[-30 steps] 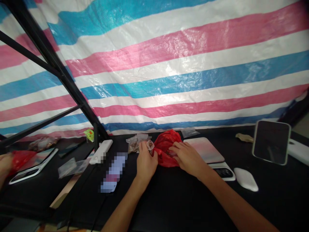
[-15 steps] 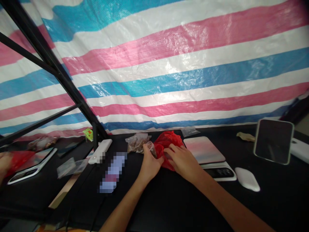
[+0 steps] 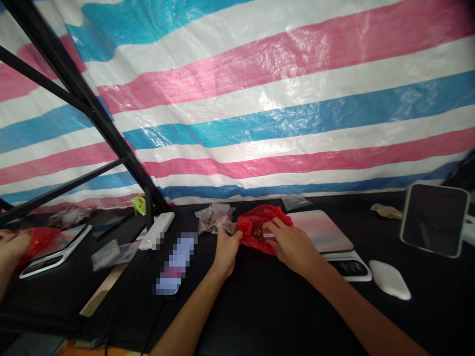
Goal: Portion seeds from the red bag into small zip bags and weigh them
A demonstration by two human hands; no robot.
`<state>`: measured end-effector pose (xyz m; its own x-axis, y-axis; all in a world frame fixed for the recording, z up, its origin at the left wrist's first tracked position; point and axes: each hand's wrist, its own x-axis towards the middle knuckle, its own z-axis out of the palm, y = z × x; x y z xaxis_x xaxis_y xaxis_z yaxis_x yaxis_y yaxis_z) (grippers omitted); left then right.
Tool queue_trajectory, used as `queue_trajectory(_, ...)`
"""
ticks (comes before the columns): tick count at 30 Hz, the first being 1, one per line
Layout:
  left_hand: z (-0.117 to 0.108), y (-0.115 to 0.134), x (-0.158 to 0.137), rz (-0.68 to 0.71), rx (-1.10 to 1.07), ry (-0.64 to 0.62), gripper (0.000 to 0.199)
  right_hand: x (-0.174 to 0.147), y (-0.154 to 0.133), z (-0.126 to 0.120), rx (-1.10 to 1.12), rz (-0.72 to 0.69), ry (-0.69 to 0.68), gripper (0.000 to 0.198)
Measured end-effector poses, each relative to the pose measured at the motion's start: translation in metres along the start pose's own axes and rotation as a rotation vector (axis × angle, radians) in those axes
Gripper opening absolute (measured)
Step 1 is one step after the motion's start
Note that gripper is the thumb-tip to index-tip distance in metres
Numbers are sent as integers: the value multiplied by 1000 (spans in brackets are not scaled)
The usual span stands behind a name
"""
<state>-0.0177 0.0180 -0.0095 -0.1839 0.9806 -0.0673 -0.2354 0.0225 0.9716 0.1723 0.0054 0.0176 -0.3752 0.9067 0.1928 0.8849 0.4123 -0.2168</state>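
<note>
A red plastic bag [image 3: 261, 213] lies with its mouth spread wide on the black table. Small brown pieces [image 3: 257, 233] show inside it. My left hand [image 3: 226, 249] pinches the bag's left rim between thumb and fingers. Reaching into the mouth from the right, my right hand [image 3: 295, 244] has its fingers curled round a pale, see-through item whose kind is unclear. Several clear zip bags of brown bits [image 3: 214, 218] lie just left of the red bag. Close by on the right is a white kitchen scale [image 3: 322, 231] with a pinkish top.
A white mouse-shaped object [image 3: 389, 279] and an upright dark-screened tablet [image 3: 434, 217] stand right. A phone [image 3: 177, 264] and a white power strip [image 3: 158, 231] lie left. Beyond the black frame, another person's hand [image 3: 13, 249] holds a red bag near a second scale [image 3: 55, 259].
The red bag's mouth has spread wider, and its brown contents have come into view. My right hand has moved into the opening. My left hand grips the rim. The view has shifted slightly.
</note>
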Motion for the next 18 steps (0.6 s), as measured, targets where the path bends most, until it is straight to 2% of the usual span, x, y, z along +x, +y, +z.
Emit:
queue_trajectory(3, 3, 5, -2, -18, -145, -45, 39, 1, -1, 2, 24, 32, -16, 27)
queue_trajectory(6, 3, 6, -1, -43, -199, -67, 36, 2, -3, 3, 41, 56, -31, 28)
queue_trajectory(9, 1, 6, 0, -113, -211, -74, 34, 2, -5, 6, 23, 85, -34, 32)
queue_trajectory(13, 0, 5, -2, -177, -210, -174, 33, 1, -7, 10, -32, 94, -16, 34)
queue_trajectory(15, 0, 5, -4, -183, -175, -205, 35, 1, -8, 11, -42, 108, -19, 32)
queue_trajectory(18, 0, 5, -4, -123, -92, -175, 33, 1, -8, 13, -16, 123, -22, 31)
